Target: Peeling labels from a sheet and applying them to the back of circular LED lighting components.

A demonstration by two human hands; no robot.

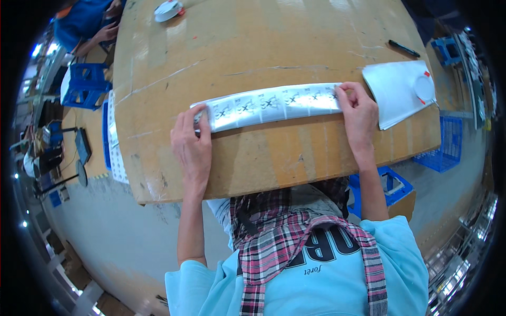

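A long silver strip (274, 107), printed with repeated dark marks in a row of sections, lies across the cardboard-covered table (253, 158) in front of me. It looks like a sheet of labels, perhaps several layers thick. My left hand (191, 139) has its thumb and fingers closed at the strip's left end. At the opposite end, my right hand (361, 113) pinches the upper corner between thumb and bent fingers. The strip bows slightly between the two hands, and its right edge is partly hidden by my right fingers.
White sheets (392, 95) with a round white tape roll (424, 88) on them lie at the right. A black marker (404, 48) is beyond. Another white roll (168, 10) sits far left. A person in blue (79, 26) and blue stools (87, 84) are beside the table.
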